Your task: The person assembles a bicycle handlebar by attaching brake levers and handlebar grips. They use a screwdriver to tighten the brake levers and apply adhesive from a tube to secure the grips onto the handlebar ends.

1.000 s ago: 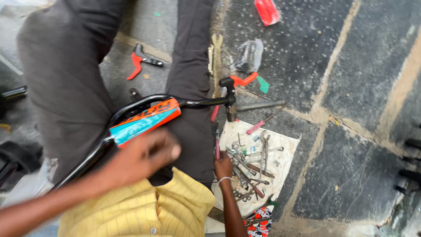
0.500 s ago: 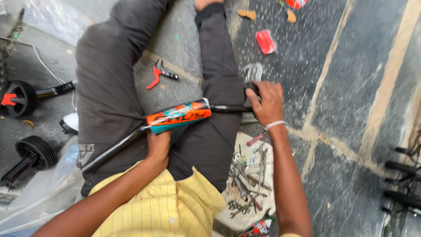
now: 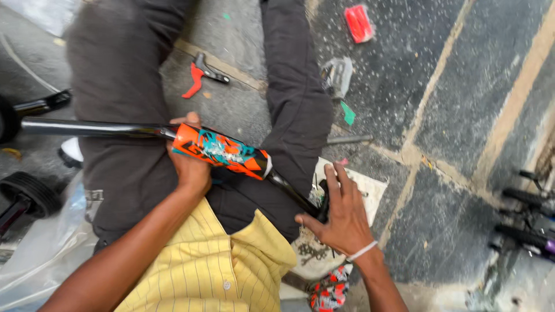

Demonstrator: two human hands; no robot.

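handlebar [image 3: 115,128] axis: lies across lap, upper-left to lower-right | left hand [image 3: 188,167]: clamped under orange-teal pad [image 3: 222,151] | right hand [image 3: 341,216]: fingers spread, touching lower-right bar end, nearer it

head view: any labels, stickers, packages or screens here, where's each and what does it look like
Printed pad: wrapped round the black handlebar across the lap, gripped at its end by the left hand; tube-shaped, orange, teal and black.
Red packet: on the stone floor, top of view; flat, oblong.
Clear wrapper: on the floor beside the right leg; crumpled, greyish.
Patterned pouch: bottom edge, below the right hand; red, black and white.
No screens.
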